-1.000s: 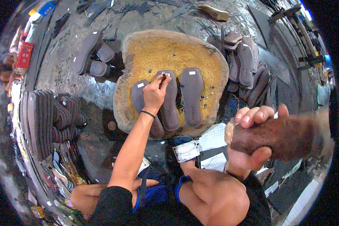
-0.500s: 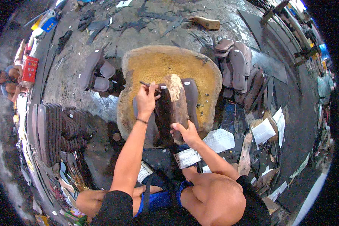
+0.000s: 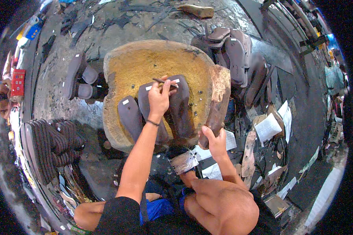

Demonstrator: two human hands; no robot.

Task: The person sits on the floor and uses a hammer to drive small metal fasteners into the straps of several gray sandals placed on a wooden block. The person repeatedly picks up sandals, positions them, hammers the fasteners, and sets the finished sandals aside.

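Note:
A thin dark rod-like tool (image 3: 158, 80) is pinched in the fingers of my left hand (image 3: 159, 98), above the upper ends of two dark brown shoe soles. One of them, the middle sole (image 3: 145, 101), lies partly under my hand. To its right is the right sole (image 3: 181, 105). The left sole (image 3: 130, 117) rests apart, with a small white label near its top. My right hand (image 3: 217, 144) grips the lower end of a thick wooden club (image 3: 219, 100), whose pale, worn upper part is at the right rim of the wooden block (image 3: 153, 55) bearing the soles.
More soles are stacked at left (image 3: 41, 145). Others form a pile at right (image 3: 236, 62), and a few stand left of the block (image 3: 75, 76). A shaped wooden piece (image 3: 196, 11) lies on the far floor. Paper sheets (image 3: 268, 127) and scraps litter the right side.
The club has moved right, from over the soles to the block's right rim. My left hand has shifted right across the soles with the rod. The whole view has shifted too.

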